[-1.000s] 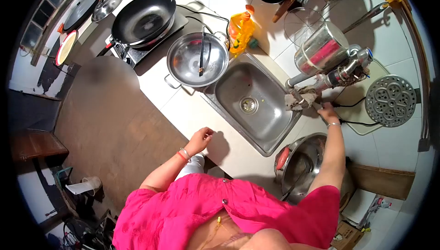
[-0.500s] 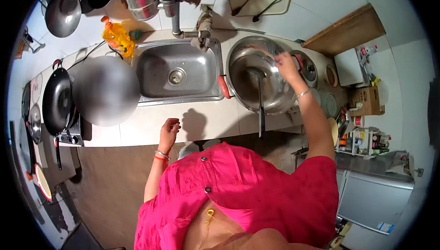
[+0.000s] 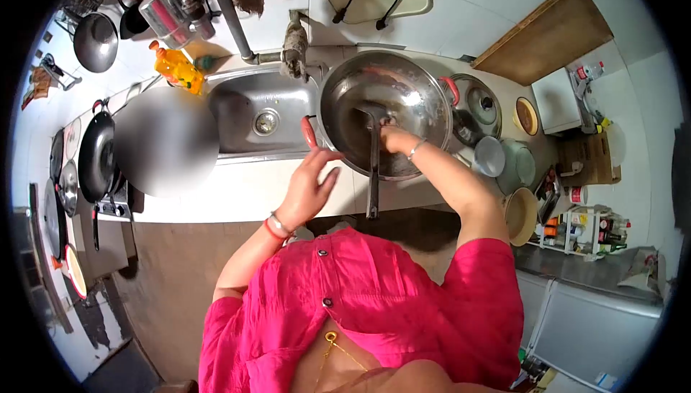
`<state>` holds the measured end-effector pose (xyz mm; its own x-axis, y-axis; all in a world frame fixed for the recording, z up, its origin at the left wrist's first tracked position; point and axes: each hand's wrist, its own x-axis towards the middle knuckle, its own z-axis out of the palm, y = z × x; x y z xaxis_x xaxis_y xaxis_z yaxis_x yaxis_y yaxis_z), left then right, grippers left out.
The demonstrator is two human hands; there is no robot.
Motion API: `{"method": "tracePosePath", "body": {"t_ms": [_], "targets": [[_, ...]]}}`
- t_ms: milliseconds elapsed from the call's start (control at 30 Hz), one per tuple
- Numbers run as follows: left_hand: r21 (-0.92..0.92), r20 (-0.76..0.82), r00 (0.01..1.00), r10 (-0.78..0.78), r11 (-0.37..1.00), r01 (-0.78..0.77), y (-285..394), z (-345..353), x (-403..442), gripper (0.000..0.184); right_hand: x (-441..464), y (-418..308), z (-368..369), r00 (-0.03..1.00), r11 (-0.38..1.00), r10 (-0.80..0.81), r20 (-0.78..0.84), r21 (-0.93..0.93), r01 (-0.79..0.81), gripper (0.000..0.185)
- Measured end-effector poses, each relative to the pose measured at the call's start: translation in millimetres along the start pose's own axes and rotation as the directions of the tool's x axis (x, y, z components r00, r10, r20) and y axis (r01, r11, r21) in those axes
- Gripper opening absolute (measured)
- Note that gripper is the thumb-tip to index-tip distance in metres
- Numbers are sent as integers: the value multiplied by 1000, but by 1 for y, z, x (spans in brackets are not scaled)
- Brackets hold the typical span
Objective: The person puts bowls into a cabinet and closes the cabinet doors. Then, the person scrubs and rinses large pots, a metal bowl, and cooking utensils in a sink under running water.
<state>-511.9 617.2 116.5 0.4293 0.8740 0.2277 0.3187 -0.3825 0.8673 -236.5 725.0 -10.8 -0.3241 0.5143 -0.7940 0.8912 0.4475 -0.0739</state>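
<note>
A large steel wok [image 3: 421, 91] with red side handles stands on the counter right of the sink, with some murky liquid at its bottom. A metal spatula [image 3: 374, 170] rests in it, its handle reaching over the near rim. My right hand [image 3: 394, 139] is down inside the wok beside the spatula, fingers curled and partly hidden; whatever they hold I cannot make out. Just off the wok's near left side, my left hand [image 3: 306, 188] is open, thumb and fingers apart, close to the left red handle [image 3: 309, 132].
Left of the wok is a steel sink [image 3: 237, 116] under a cloth-wrapped tap [image 3: 294, 47]. An orange bottle [image 3: 176, 69] stands behind it. A lidded pot [image 3: 481, 105] and bowls [image 3: 517, 163] are at the right. A black pan [image 3: 97, 152] sits far left.
My right hand has gone from the wok's far right rim down into its middle. My left hand has risen toward the left handle. The view has shifted, and the wok appears farther left.
</note>
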Motion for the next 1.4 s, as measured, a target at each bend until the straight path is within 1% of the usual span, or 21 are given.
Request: {"method": "tracePosePath", "body": {"t_ms": [33, 100, 167, 267, 333, 400, 467, 567, 600, 667, 767, 867, 933, 1033, 1100, 1133, 1167, 1200, 1267, 1367, 1400], "targets": [[19, -8, 996, 87, 996, -86, 3, 14, 10, 24, -2, -20, -12, 988, 929, -18, 156, -363, 74, 64], [132, 40, 995, 96, 986, -100, 3, 41, 24, 34, -6, -26, 2, 976, 869, -123, 180, -455, 193, 67], [278, 81, 995, 62, 957, -82, 1, 66, 31, 47, -25, -4, 33, 948, 956, -285, -144, 22, 291, 69], [422, 124, 992, -26, 906, -29, -7, 96, 38, 58, -69, 12, 15, 968, 957, -233, 89, 196, 212, 71], [442, 145, 985, -94, 897, 20, -5, 106, 44, 59, -34, 53, 47, 999, 999, -38, 23, -21, 39, 72], [390, 117, 988, -105, 919, 52, -4, 109, 49, 53, -38, 63, 37, 948, 984, 171, -267, 94, -151, 67], [334, -15, 997, -69, 940, 70, -18, 114, 48, 52, 1, 77, 38, 884, 885, 122, -452, -354, -303, 63], [263, -19, 980, -198, 945, 195, -21, 99, 52, 55, 12, 41, -13, 997, 856, 50, -55, -513, -71, 60], [266, 10, 978, -208, 943, 198, -23, 93, 53, 55, 27, 26, -10, 969, 995, 95, -229, 30, -91, 65], [306, -58, 994, -96, 946, 109, -37, 91, 52, 55, 1, -3, -7, 965, 877, -31, -259, -470, -98, 68], [310, -55, 993, -105, 944, 117, -39, 87, 53, 53, -8, 16, 36, 953, 985, -174, -248, -32, 171, 71], [311, -17, 993, -113, 944, 113, -43, 84, 54, 50, -35, 35, 34, 990, 993, -116, -75, 1, 116, 76], [279, -2, 992, -124, 953, 120, -44, 82, 55, 48, -20, 48, 30, 996, 941, 74, -48, -328, -85, 76], [188, -4, 985, -171, 968, 169, -41, 71, 59, 45, -12, 41, 17, 894, 983, 81, -440, -115, -145, 60], [133, -30, 985, -171, 976, 174, -43, 64, 61, 44, 6, 13, 20, 872, 944, -32, -488, -301, -133, 60], [136, -33, 987, -159, 977, 162, -47, 59, 61, 45, 16, -2, 22, 860, 912, -91, -503, -389, -131, 60], [137, -32, 989, -146, 979, 149, -50, 55, 60, 47, 4, -22, 13, 968, 847, -68, -243, -526, -73, 65], [135, -27, 991, -135, 981, 137, -54, 52, 60, 49, 8, -20, 26, 947, 900, -120, -297, -435, -22, 64], [-182, 142, 923, -359, 907, 380, -60, 46, 63, 44, 9, 3, 58, 889, 965, -196, -414, -245, 98, 62], [-346, 284, 846, -452, 774, 530, -49, 35, 65, 40, -1, 36, 50, 817, 954, 219, -533, 292, -66, 41], [-365, 340, 825, -452, 745, 558, -50, 32, 66, 39, -19, 41, 37, 806, 980, 183, -562, 44, -192, 36]]}}
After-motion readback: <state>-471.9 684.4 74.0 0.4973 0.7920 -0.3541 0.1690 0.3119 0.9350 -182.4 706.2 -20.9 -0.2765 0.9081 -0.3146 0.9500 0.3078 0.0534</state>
